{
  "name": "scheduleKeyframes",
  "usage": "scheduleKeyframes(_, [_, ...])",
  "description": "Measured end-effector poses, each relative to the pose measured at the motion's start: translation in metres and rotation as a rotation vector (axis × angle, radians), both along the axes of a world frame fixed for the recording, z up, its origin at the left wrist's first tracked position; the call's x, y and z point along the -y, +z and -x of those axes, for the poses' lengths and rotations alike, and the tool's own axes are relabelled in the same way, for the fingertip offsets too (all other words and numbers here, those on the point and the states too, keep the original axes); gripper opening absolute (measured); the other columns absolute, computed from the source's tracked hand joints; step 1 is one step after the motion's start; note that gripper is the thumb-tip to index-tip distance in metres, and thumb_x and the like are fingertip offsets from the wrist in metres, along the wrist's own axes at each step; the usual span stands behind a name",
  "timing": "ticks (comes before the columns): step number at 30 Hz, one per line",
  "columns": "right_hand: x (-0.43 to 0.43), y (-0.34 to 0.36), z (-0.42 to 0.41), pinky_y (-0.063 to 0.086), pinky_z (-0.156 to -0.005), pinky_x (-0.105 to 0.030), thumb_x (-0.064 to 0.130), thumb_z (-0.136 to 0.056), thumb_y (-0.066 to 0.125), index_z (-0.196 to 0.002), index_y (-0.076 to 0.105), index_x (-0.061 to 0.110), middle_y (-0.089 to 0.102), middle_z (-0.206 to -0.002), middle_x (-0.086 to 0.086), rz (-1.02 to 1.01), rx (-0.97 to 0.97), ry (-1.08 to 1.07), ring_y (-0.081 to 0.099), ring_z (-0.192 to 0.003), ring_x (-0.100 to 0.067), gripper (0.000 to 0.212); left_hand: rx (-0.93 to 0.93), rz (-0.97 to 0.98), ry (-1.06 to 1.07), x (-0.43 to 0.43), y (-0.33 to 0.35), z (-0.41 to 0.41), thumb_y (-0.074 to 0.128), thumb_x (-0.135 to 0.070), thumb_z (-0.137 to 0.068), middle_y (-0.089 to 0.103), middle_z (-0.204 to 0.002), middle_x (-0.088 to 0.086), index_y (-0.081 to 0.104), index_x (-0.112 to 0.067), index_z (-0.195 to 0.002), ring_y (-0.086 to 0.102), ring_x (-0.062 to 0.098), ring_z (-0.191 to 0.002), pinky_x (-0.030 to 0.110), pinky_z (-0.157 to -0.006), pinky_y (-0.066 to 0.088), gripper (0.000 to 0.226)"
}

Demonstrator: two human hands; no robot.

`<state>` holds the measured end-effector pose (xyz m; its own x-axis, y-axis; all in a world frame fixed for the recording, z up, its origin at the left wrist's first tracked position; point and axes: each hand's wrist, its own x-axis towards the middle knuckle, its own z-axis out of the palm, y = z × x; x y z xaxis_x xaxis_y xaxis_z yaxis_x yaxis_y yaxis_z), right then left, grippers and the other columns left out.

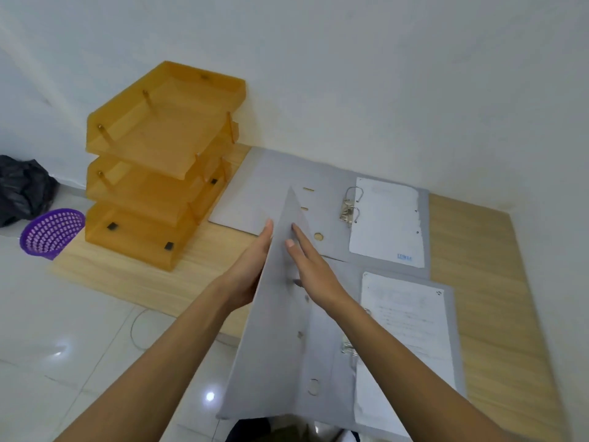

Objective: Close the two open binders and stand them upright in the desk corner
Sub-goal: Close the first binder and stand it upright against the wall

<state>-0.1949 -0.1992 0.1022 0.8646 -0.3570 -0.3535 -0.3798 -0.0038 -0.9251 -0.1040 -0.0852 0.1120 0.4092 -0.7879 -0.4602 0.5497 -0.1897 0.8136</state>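
Observation:
Two grey lever-arch binders lie on a light wooden desk [478, 237]. The far binder [280, 183] lies flat and open, with white sheets beside its metal rings. The near binder [452, 346] also holds white sheets, and its left cover [274, 352] is raised, standing about upright. My left hand [251, 266] presses flat against the outer side of that cover, fingers pointing away from me. My right hand [310, 266] rests flat on the cover's inner side. The cover is sandwiched between both palms.
An orange three-tier letter tray [159, 167] stands on the desk's left part, against the white wall. On the tiled floor to the left sit a purple mesh basket [51, 232] and a black bag [22, 186]. A thin cable lies on the floor.

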Motion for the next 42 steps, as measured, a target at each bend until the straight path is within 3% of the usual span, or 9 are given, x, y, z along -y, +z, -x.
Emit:
scheduleKeyframes(4, [0.035,0.021,0.046,0.054,-0.097,-0.041,0.070,-0.090,0.043,-0.151,0.025,0.053,0.036,-0.155,0.016,-0.166,0.015,-0.128,0.043,-0.140,-0.019,0.066,0.204,-0.046,-0.016,0.057,0.001,0.063,0.033,-0.074,-0.092,0.046,-0.157,-0.013,0.050,-0.047,-0.143,0.041,0.009,-0.145,0.042,-0.118,0.037,0.060])
scheduleKeyframes(8, [0.067,0.028,0.088,0.051,-0.103,-0.044,0.070,-0.083,0.052,-0.146,0.040,0.044,0.053,-0.145,0.016,-0.122,0.035,-0.203,0.054,-0.131,-0.014,0.069,0.384,-0.077,-0.156,0.091,-0.013,0.113,0.025,-0.079,-0.090,0.043,-0.145,-0.040,0.032,-0.064,-0.144,0.041,-0.026,-0.126,0.022,-0.113,0.035,0.056])
scheduleKeyframes(15, [0.137,0.011,0.168,0.057,-0.090,-0.034,0.029,-0.085,0.071,-0.120,0.063,0.028,0.073,-0.113,0.010,-0.004,0.022,-0.366,0.070,-0.104,-0.011,0.036,0.745,-0.393,-0.303,0.121,-0.075,0.148,0.027,-0.055,-0.103,-0.018,-0.169,-0.008,-0.008,-0.035,-0.160,-0.016,0.021,-0.156,0.051,-0.125,-0.003,0.069])
scheduleKeyframes(21, [0.184,-0.045,0.237,0.053,-0.090,-0.032,0.006,-0.084,0.063,-0.128,0.056,0.013,0.068,-0.122,-0.005,0.171,-0.188,-0.498,0.066,-0.108,-0.022,0.046,0.876,-0.515,-0.228,0.107,-0.127,0.156,0.050,-0.044,-0.101,-0.009,-0.171,-0.006,0.006,-0.029,-0.161,-0.007,0.023,-0.158,0.054,-0.124,0.014,0.076])
scheduleKeyframes(24, [0.197,-0.075,0.267,0.052,-0.083,-0.031,0.005,-0.082,0.062,-0.133,0.048,0.007,0.063,-0.128,-0.012,0.202,-0.384,-0.543,0.063,-0.102,-0.024,0.053,0.777,-0.418,-0.137,0.101,-0.133,0.165,0.065,-0.027,-0.096,-0.003,-0.171,0.000,0.006,-0.023,-0.162,0.010,0.025,-0.157,0.021,-0.098,0.049,0.088])
scheduleKeyframes(28, [0.194,-0.095,0.268,0.038,-0.111,-0.037,0.015,-0.084,0.063,-0.151,0.033,0.012,0.031,-0.155,-0.014,0.385,-0.526,-0.323,0.035,-0.141,-0.033,0.074,0.670,-0.417,-0.031,0.101,-0.138,0.178,0.070,-0.021,-0.092,0.020,-0.168,0.003,0.002,-0.017,-0.162,0.032,0.027,-0.150,0.046,-0.114,0.040,0.098])
scheduleKeyframes(34, [0.170,-0.110,0.249,0.005,-0.123,-0.055,0.037,-0.091,0.058,-0.159,0.011,0.031,-0.011,-0.169,0.000,0.626,-0.545,0.088,-0.013,-0.154,-0.033,0.083,0.608,-0.452,0.033,0.102,-0.136,0.181,0.075,-0.024,-0.088,0.048,-0.148,0.005,0.025,-0.019,-0.154,0.053,0.021,-0.121,0.031,-0.096,0.043,0.082])
scheduleKeyframes(39, [0.163,-0.127,0.264,0.014,-0.122,-0.057,0.038,-0.092,0.062,-0.158,-0.006,0.036,-0.023,-0.166,0.005,0.482,-0.617,0.258,-0.017,-0.153,-0.034,0.095,0.598,-0.480,0.053,0.102,-0.141,0.190,0.076,-0.020,-0.087,0.047,-0.138,0.001,0.027,-0.016,-0.153,0.054,0.029,-0.125,0.042,-0.102,0.049,0.082])
scheduleKeyframes(42, [0.164,-0.129,0.268,0.015,-0.120,-0.061,0.039,-0.090,0.063,-0.157,-0.009,0.038,-0.026,-0.165,0.008,0.481,-0.623,0.265,-0.019,-0.153,-0.032,0.099,0.518,-0.512,0.080,0.101,-0.144,0.189,0.080,-0.024,-0.084,0.055,-0.129,-0.001,0.036,-0.016,-0.148,0.064,0.024,-0.109,0.026,-0.078,0.055,0.078])
